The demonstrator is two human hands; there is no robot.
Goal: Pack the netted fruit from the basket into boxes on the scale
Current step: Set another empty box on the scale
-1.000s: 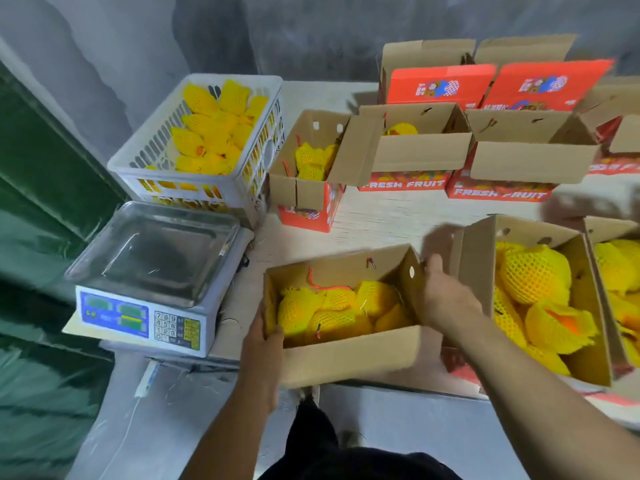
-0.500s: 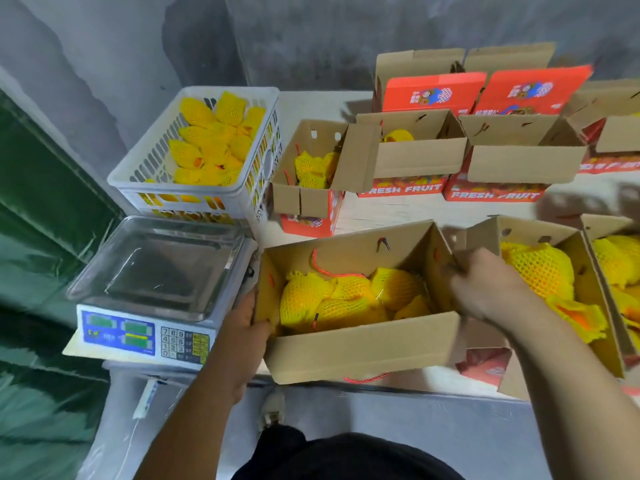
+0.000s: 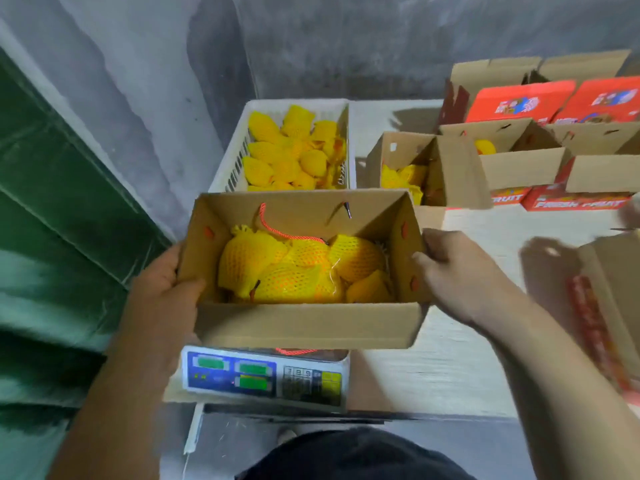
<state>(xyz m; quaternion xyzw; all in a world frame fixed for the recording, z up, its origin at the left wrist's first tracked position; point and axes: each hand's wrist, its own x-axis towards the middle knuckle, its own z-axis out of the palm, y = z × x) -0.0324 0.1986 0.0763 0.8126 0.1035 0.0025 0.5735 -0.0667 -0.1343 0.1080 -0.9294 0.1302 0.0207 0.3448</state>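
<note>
An open cardboard box [image 3: 304, 323] holding several yellow netted fruit [image 3: 294, 268] and a red cord handle sits over the scale [image 3: 265, 377], hiding its pan; only the display and keypad show. My left hand [image 3: 162, 292] grips the box's left end wall, thumb over the rim. My right hand [image 3: 457, 271] grips the right end wall. Behind the box stands the white plastic basket [image 3: 232, 161] with several more netted fruit [image 3: 291, 150].
To the right on the pale table [image 3: 450, 341] stand several open cardboard boxes [image 3: 429, 168], some red-printed [image 3: 575, 199], some with fruit. Another box [image 3: 609, 306] lies blurred at the right edge. A grey wall is behind and green cloth [image 3: 52, 237] on the left.
Both hands have carried the fruit box leftward from the table onto the scale, which is now mostly covered. The view has shifted left with it.
</note>
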